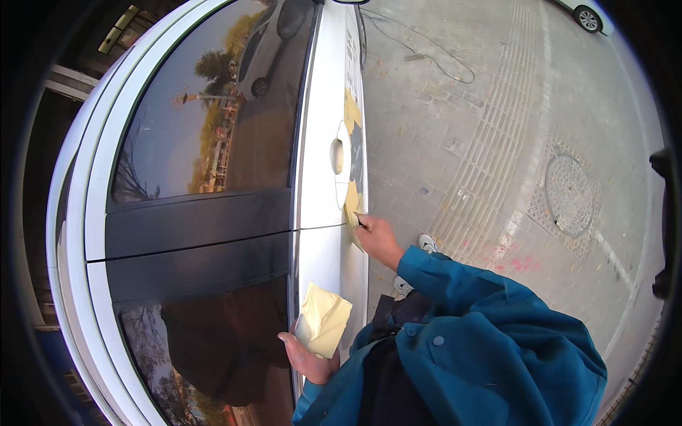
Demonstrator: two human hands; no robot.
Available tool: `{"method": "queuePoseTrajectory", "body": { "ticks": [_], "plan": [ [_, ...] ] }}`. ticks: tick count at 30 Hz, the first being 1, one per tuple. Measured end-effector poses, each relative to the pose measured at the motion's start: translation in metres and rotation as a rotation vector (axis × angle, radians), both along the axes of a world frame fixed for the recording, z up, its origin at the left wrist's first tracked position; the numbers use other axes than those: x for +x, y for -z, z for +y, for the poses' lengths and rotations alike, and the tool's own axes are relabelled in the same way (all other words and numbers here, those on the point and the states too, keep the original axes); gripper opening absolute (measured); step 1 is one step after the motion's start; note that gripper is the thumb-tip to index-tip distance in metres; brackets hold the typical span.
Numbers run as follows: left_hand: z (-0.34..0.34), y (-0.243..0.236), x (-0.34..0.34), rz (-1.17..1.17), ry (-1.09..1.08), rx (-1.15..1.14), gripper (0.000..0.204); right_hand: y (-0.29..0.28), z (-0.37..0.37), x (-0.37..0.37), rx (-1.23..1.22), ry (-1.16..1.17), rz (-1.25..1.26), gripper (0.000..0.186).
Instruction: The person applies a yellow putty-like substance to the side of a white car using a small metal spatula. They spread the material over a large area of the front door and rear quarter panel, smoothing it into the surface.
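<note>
My left hand [312, 363] holds a flat, pale board from below, and a thick smear of creamy yellow putty [327, 319] covers much of its face. At the side of the white car door [323, 255], my right hand [379, 242] is closed in a pinch. Between its fingers is a thin putty spreader [353, 226], its edge against the door panel just below the handle line; the fingers partly hide it. Yellow putty patches [352, 110] and grey areas show along the panel beyond the white door handle [337, 156].
Dark car windows [213, 106] with reflections stand at my left. Grey paving [455, 163] with ribbed strips lies at the right, with a round manhole cover [568, 192]. A cable [444, 67] trails over the ground ahead. Another white car [588, 18] is at the far right.
</note>
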State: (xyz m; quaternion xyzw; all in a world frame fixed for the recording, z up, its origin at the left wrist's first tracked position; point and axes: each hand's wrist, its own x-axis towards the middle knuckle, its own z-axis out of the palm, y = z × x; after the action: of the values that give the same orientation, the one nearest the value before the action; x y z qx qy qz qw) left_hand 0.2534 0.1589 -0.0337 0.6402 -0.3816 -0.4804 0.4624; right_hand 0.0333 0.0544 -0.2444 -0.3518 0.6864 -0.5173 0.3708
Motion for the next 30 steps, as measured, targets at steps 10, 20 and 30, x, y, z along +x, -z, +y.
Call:
{"method": "queuePoseTrajectory", "body": {
  "ticks": [10,20,30],
  "plan": [
    [-0.031,0.019,-0.023,0.726,0.125,0.048,0.075,-0.093,0.104,-0.065,-0.103,0.198,-0.857,0.03],
    [-0.04,0.014,-0.075,0.554,0.454,-0.126,0.08,-0.231,0.154,-0.044,-0.58,-0.082,0.673,0.051],
    [-0.04,0.017,-0.117,0.442,0.451,-0.155,0.071,-0.206,0.178,-0.046,-0.547,-0.21,0.882,0.05]
  ]
}}
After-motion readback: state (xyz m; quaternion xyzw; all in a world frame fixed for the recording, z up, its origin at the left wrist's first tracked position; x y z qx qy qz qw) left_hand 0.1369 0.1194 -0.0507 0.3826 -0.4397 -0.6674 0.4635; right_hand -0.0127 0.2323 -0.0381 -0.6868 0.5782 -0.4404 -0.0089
